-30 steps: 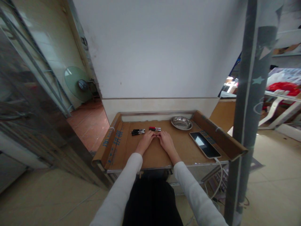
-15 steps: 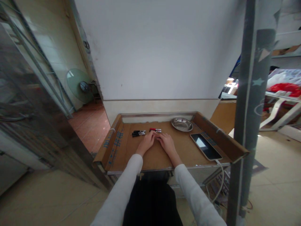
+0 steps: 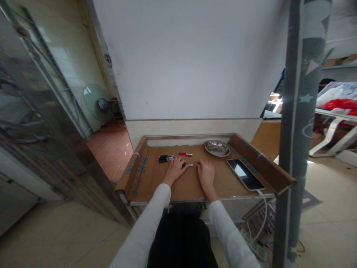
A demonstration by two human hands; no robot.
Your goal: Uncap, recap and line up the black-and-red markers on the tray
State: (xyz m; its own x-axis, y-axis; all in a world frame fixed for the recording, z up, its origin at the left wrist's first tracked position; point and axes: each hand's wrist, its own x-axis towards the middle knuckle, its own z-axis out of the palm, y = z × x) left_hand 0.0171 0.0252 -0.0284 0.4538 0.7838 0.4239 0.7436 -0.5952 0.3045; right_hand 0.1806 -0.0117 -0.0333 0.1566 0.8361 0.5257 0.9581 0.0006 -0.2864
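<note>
Over the middle of the cardboard-covered table [image 3: 167, 190], my left hand [image 3: 175, 170] pinches a slim black pen [image 3: 188, 165] whose pale end points right. My right hand [image 3: 206, 174] is closed just across a small gap, with a small dark piece [image 3: 197, 163] at its fingertips. That piece is too small to name; it may be a cap. A red pen [image 3: 185, 154] lies just beyond my hands. Several black pens [image 3: 165, 158] lie in a group beyond my left hand's fingers.
A round metal dish [image 3: 217, 148] stands at the back right. Closer on the right lies a phone [image 3: 244, 175] with a white cable [image 3: 264, 212] hanging over the front edge. Raised cardboard sides [image 3: 262, 165] border the table, and a white wall rises behind it.
My hands were together over the middle; they have moved apart, the right one to the right. The black pen now shows between them, and the red pen is in fuller view.
</note>
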